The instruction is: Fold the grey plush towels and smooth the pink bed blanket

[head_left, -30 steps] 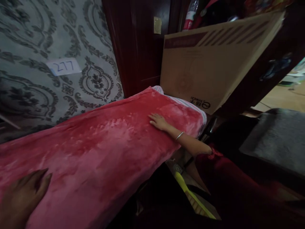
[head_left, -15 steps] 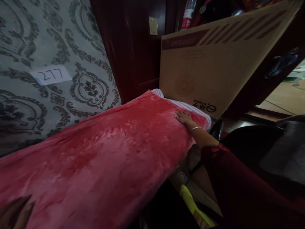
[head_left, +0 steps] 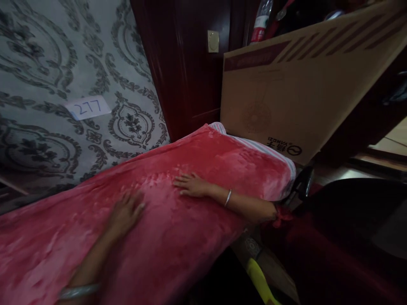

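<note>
A plush red-and-pink blanket (head_left: 159,237) lies spread over a long, raised surface along the wall. My left hand (head_left: 124,214) rests on it with the fingers apart, a silver bangle round that wrist. To its right, my right hand (head_left: 191,185) lies flat on the blanket's middle, fingers stretched out toward the left; a thin bangle circles this wrist too. Neither hand holds anything. At the far right end, a striped cloth edge (head_left: 273,152) sticks out from under the blanket.
A large cardboard box (head_left: 270,93) stands behind the far end, with a plastic bottle (head_left: 261,23) at its back. Patterned wallpaper bearing a paper marked 277 (head_left: 88,107) runs along the left. A dark chair-like object (head_left: 349,216) and a yellow item (head_left: 259,277) are at lower right.
My right hand has slid left from the blanket's far end to its middle. My left hand has come in from the lower left corner toward it. The view has shifted slightly left.
</note>
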Demonstrator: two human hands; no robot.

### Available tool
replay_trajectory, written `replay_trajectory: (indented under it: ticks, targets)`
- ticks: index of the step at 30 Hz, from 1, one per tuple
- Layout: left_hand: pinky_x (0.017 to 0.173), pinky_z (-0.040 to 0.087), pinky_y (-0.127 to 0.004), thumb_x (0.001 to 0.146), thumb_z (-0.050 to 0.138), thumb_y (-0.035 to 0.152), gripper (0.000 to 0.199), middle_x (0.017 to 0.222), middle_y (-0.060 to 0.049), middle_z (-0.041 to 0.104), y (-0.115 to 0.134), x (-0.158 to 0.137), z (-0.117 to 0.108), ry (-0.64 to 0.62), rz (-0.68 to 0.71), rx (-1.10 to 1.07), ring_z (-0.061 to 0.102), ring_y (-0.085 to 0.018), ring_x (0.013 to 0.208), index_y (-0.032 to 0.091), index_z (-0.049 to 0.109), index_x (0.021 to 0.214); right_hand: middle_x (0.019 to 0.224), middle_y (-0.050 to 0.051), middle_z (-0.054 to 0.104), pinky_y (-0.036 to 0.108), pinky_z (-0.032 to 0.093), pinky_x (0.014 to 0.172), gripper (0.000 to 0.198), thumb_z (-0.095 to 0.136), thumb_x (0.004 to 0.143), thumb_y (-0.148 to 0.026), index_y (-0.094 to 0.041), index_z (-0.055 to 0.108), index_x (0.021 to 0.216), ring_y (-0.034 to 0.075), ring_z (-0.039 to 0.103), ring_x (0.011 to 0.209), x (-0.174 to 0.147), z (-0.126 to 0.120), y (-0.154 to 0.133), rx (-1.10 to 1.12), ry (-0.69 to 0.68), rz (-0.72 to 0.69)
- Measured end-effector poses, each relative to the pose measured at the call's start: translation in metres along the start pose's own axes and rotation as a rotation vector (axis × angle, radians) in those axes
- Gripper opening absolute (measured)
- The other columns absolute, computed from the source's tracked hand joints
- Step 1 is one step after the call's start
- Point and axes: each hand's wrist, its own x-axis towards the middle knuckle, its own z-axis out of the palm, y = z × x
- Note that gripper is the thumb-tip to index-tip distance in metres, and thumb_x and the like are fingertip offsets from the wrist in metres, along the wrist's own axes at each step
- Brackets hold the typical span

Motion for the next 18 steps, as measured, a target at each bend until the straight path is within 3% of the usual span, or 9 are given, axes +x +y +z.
replay_trajectory:
  ticks: [2, 4, 7, 8, 11, 14, 18]
  targets:
    - [0.116, 0.039, -0.056, 0.096, 0.038, 0.042, 0.06, 0.156, -0.017, 0.052, 0.043, 0.015, 0.012, -0.108, -0.02, 0.035, 0.042, -0.035, 0.148, 0.016, 0.059, 0.145, 0.165, -0.017, 0.032, 0.041, 0.016, 0.128, 0.056, 0.04, 0.1, -0.061, -0.051, 0.041, 0.155, 0.026, 0.026, 0.155, 0.007, -0.002, 0.012, -0.037, -0.004, 0.025]
    - [0.117, 0.035, -0.061, 0.098, 0.037, 0.041, 0.062, 0.162, -0.017, 0.043, 0.069, 0.016, 0.023, -0.155, -0.03, 0.072, 0.036, -0.037, 0.152, 0.016, 0.051, 0.153, 0.165, -0.013, 0.034, 0.044, 0.019, 0.126, 0.054, 0.035, 0.103, -0.057, -0.045, 0.046, 0.155, 0.026, 0.027, 0.155, 0.003, -0.016, 0.051, -0.09, 0.032, 0.154]
    - [0.119, 0.032, -0.061, 0.1, 0.036, 0.041, 0.061, 0.164, -0.017, 0.04, 0.077, 0.007, 0.031, -0.147, -0.024, 0.114, 0.033, -0.038, 0.153, 0.018, 0.047, 0.156, 0.168, 0.002, 0.032, 0.055, 0.023, 0.123, 0.058, 0.031, 0.105, -0.049, -0.03, 0.043, 0.159, 0.03, 0.027, 0.154, -0.023, -0.045, 0.13, -0.131, 0.099, 0.396]
    - [0.12, 0.032, -0.061, 0.1, 0.036, 0.041, 0.061, 0.164, -0.017, 0.04, 0.075, 0.005, 0.032, -0.145, -0.019, 0.12, 0.033, -0.037, 0.153, 0.018, 0.047, 0.156, 0.168, 0.001, 0.032, 0.054, 0.024, 0.124, 0.057, 0.031, 0.105, -0.049, -0.034, 0.042, 0.159, 0.027, 0.027, 0.154, -0.035, -0.053, 0.157, -0.153, 0.129, 0.553]
    - [0.119, 0.032, -0.06, 0.1, 0.038, 0.043, 0.061, 0.163, -0.015, 0.042, 0.069, 0.003, 0.035, -0.143, -0.009, 0.126, 0.035, -0.037, 0.152, 0.02, 0.048, 0.155, 0.17, 0.01, 0.027, 0.066, 0.025, 0.119, 0.062, 0.022, 0.106, -0.046, -0.026, 0.035, 0.163, 0.036, 0.023, 0.155, -0.066, -0.063, 0.217, -0.169, 0.183, 0.789]
    - [0.119, 0.033, -0.059, 0.099, 0.039, 0.045, 0.061, 0.163, -0.014, 0.043, 0.066, 0.005, 0.038, -0.134, -0.014, 0.126, 0.035, -0.037, 0.152, 0.021, 0.049, 0.155, 0.172, 0.007, 0.021, 0.065, 0.026, 0.12, 0.064, 0.022, 0.105, -0.051, -0.028, 0.034, 0.163, 0.037, 0.022, 0.155, -0.081, -0.059, 0.244, -0.166, 0.23, 0.916]
    - [0.119, 0.033, -0.059, 0.099, 0.04, 0.045, 0.062, 0.164, -0.014, 0.042, 0.069, 0.004, 0.038, -0.136, -0.019, 0.116, 0.036, -0.038, 0.151, 0.02, 0.05, 0.154, 0.172, 0.005, 0.021, 0.065, 0.026, 0.12, 0.062, 0.022, 0.105, -0.05, -0.029, 0.035, 0.162, 0.037, 0.023, 0.155, -0.08, -0.062, 0.249, -0.148, 0.231, 0.949]
